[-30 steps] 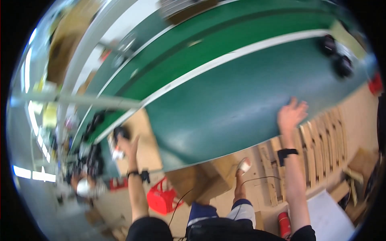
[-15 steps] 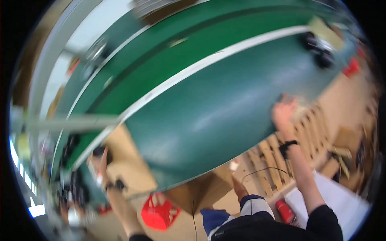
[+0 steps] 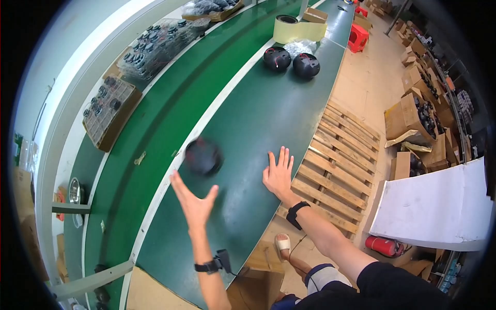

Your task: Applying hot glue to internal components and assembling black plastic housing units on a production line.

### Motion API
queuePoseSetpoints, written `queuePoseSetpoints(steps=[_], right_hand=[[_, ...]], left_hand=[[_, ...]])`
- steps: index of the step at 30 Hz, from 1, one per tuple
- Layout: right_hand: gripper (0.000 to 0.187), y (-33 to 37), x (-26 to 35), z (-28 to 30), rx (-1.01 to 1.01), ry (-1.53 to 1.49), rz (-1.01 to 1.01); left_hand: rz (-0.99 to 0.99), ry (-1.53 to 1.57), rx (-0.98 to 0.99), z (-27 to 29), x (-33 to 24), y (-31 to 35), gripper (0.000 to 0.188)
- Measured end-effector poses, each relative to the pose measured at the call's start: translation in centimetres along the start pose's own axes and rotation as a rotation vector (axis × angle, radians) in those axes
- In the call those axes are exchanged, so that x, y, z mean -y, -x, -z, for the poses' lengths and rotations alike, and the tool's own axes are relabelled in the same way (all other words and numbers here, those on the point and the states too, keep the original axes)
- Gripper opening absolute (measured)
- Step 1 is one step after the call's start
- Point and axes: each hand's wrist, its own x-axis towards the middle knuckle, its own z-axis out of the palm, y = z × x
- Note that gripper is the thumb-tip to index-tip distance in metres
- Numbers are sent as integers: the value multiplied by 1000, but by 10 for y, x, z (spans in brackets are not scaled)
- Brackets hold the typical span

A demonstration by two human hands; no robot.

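My left hand (image 3: pixel 195 205) is over the green tabletop (image 3: pixel 248 129), thumb and fingers spread wide, holding nothing. Just beyond its fingertips is a black ball-shaped shell (image 3: pixel 203 156), blurred by motion and apart from the hand. A trace of red shows on it. At the table's right edge my right hand (image 3: pixel 278 174) lies open, fingers stretched out, with nothing in it. Farther up the table sit a black round shell with a red wire (image 3: pixel 277 59) and another black round shell (image 3: pixel 306 66), near a crumpled clear plastic bag (image 3: pixel 300 47).
A green belt (image 3: pixel 170 119) runs along the left behind a white rail. Past it stands a divided tray of small parts (image 3: pixel 111 101). To the right are a wooden pallet (image 3: pixel 336 165), a red fire extinguisher (image 3: pixel 381 245) and open cardboard boxes (image 3: pixel 408 119). Cardboard (image 3: pixel 155 292) lies lower left.
The whole view has swung round. My left hand was by a dark round thing at the cardboard; now it is open over the tabletop, behind the blurred black shell. My right hand remains near the edge.
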Motion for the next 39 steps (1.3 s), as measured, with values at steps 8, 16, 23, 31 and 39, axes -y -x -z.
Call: queuePoseSetpoints(steps=[8, 16, 23, 31, 39], right_hand=[[52, 4, 10, -9, -61, 67, 106], [52, 166, -148, 57, 324, -333, 128], [20, 483, -68, 147, 1036, -542, -197], [22, 578, 414, 150, 885, -430, 1010], [69, 660, 654, 78, 852, -223, 1060]], left_hand=[[419, 151, 518, 151, 32, 307, 46], [1175, -109, 182, 294, 186, 723, 27], [1479, 263, 696, 349, 177, 1054, 27], [1596, 729, -335, 391, 163, 1093, 34], [1653, 735, -313, 423, 172, 1125, 32]])
